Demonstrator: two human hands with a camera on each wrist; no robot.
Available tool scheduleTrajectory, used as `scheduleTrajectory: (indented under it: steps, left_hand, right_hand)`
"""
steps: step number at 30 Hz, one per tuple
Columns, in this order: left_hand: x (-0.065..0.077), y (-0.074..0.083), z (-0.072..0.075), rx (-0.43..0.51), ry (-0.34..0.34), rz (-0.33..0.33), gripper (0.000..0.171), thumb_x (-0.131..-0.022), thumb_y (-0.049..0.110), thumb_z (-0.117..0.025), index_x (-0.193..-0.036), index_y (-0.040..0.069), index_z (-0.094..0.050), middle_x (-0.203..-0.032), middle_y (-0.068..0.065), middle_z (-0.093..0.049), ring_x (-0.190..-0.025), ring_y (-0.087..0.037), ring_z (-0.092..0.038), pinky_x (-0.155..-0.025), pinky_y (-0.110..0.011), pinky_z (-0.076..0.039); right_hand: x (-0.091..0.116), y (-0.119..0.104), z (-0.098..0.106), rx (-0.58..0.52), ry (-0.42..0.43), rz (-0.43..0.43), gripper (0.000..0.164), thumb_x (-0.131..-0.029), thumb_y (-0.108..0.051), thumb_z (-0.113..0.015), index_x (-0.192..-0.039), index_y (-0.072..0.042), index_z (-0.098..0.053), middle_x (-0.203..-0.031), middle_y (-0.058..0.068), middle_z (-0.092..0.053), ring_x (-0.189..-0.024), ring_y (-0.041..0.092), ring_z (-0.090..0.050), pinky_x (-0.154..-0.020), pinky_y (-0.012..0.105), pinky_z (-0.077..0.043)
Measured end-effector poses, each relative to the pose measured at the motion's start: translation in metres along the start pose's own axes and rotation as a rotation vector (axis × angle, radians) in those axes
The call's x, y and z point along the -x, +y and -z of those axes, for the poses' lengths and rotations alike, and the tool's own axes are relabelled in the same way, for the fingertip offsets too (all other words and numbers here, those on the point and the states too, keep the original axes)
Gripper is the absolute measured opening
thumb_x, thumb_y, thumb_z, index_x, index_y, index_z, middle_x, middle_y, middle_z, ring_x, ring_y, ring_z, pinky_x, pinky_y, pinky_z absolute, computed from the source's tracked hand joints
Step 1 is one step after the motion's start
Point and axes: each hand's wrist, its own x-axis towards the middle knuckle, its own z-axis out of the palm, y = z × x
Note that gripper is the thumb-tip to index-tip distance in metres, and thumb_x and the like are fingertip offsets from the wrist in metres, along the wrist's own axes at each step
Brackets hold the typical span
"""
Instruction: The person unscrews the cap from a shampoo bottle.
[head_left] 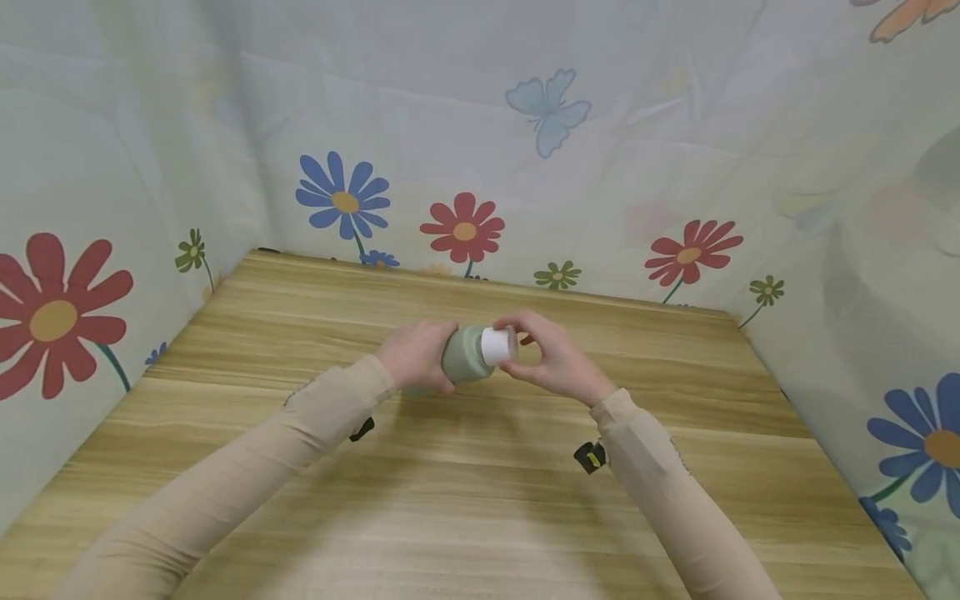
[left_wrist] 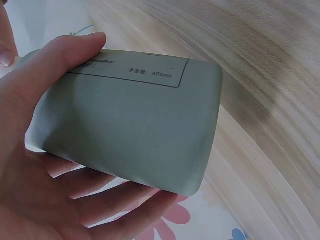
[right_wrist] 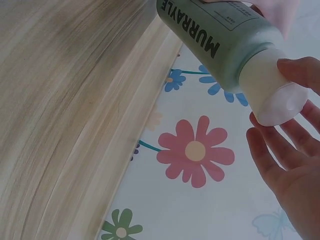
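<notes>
A pale green shampoo bottle (head_left: pixel 467 354) is held tilted on its side over the table, its white cap (head_left: pixel 497 345) pointing to the right. My left hand (head_left: pixel 420 354) grips the bottle's body, thumb across the labelled face and fingers beneath, as the left wrist view shows. Printing on the label (left_wrist: pixel 135 70) includes "400ml". At the other end, my right hand (head_left: pixel 551 354) pinches the cap between thumb and fingers. In the right wrist view the cap (right_wrist: pixel 265 82) sits on the bottle's neck, and dark "MURRAYLE" lettering runs along the body.
A wood-grain table (head_left: pixel 450 500) spreads under both arms. Behind and beside it hangs a pale curtain (head_left: pixel 420 108) printed with flowers and a butterfly, meeting the table's back edge. A small black device (head_left: pixel 590 457) is strapped at the right wrist.
</notes>
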Motion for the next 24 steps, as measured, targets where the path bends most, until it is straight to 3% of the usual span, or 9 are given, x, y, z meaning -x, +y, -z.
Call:
scheduleTrajectory:
  steps: [8, 13, 18, 24]
  left_hand:
    - [0.001, -0.002, 0.000, -0.006, 0.005, -0.008, 0.068, -0.064, 0.027, -0.089, -0.119, 0.009, -0.053, -0.114, -0.010, -0.067, -0.101, -0.027, -0.065, -0.088, -0.047, -0.054]
    - [0.001, -0.005, 0.001, 0.015, 0.009, -0.008, 0.069, -0.064, 0.027, -0.088, -0.121, 0.008, -0.054, -0.116, -0.011, -0.067, -0.105, -0.029, -0.064, -0.092, -0.049, -0.053]
    - [0.003, -0.008, 0.001, 0.022, 0.019, -0.015, 0.068, -0.064, 0.026, -0.088, -0.121, 0.008, -0.054, -0.119, -0.012, -0.067, -0.108, -0.029, -0.064, -0.095, -0.050, -0.052]
    - [0.005, -0.014, -0.001, 0.025, 0.032, -0.015, 0.071, -0.064, 0.027, -0.089, -0.123, 0.008, -0.053, -0.120, -0.012, -0.066, -0.109, -0.030, -0.064, -0.096, -0.050, -0.051]
  right_hand:
    - [0.004, 0.005, 0.002, -0.024, 0.042, 0.019, 0.053, -0.080, -0.003, -0.076, -0.127, -0.001, -0.053, -0.125, 0.014, -0.060, -0.109, 0.028, -0.060, -0.093, 0.046, -0.054]
    - [0.009, 0.008, 0.004, -0.033, 0.053, 0.007, 0.057, -0.082, -0.005, -0.074, -0.135, -0.010, -0.053, -0.128, 0.012, -0.057, -0.111, 0.026, -0.058, -0.092, 0.044, -0.054]
    - [0.015, 0.012, 0.005, -0.052, 0.063, -0.002, 0.051, -0.083, -0.007, -0.073, -0.132, -0.013, -0.058, -0.128, 0.012, -0.055, -0.113, 0.028, -0.055, -0.092, 0.051, -0.053]
    - [0.022, 0.018, 0.002, -0.057, 0.059, -0.069, 0.049, -0.083, -0.010, -0.074, -0.130, -0.013, -0.058, -0.125, 0.009, -0.056, -0.109, 0.025, -0.056, -0.091, 0.044, -0.054]
